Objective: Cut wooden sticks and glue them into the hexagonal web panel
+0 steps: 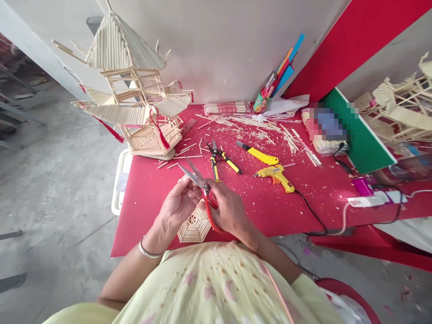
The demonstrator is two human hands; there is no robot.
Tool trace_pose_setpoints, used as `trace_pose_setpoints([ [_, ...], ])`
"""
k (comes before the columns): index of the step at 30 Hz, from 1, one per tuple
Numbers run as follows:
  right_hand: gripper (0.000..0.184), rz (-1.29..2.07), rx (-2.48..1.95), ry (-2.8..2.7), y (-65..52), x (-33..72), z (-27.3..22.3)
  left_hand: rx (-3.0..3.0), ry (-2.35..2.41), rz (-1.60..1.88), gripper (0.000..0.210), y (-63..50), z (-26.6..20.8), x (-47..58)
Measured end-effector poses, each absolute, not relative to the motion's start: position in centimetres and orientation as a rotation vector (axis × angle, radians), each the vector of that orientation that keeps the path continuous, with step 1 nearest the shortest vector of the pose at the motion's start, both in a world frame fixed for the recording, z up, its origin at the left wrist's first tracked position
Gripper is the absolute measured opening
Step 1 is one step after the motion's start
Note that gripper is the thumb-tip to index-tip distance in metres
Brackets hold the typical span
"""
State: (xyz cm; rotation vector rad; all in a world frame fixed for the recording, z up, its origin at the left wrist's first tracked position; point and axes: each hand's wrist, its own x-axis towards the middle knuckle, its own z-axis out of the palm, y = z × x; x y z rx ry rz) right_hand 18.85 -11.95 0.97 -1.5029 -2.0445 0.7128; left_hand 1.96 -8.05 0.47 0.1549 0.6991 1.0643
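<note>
My right hand (231, 207) is wrapped round the red handles of a pair of scissors (208, 200), whose metal blades stand apart and point up to the left. Close by the blades, my left hand (176, 203) has its fingers curled together in a pinch; whatever is in them is too small or hidden to make out. Below both hands, at the table's front edge, lies a flat hexagonal panel of thin wooden sticks (192, 230), partly covered by the hands. Pruning shears (221, 158) with yellow and black handles rest just beyond my right hand.
A stick-built pagoda (124, 90) with red tassels stands at the back left of the red table (151, 202). A yellow utility knife (259, 154) and a corded glue gun (276, 176) lie on the right. Loose sticks (249, 123), a pen cup (261, 102) and a power strip (376, 199) are also there.
</note>
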Motion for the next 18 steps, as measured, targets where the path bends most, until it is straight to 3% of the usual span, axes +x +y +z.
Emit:
trace_pose_setpoints([
  [12, 0.048, 0.84, -1.544, -1.939, -11.1, 18.0, -0.9, 0.109, 0.61, 1.092, 0.015, -8.2, 0.2, 1.6],
  [18, 0.059, 0.552, -1.637, -1.923, -12.1, 22.0, -2.7, 0.064, 0.632, 1.121, 0.004, -7.4, -0.3, 0.6],
])
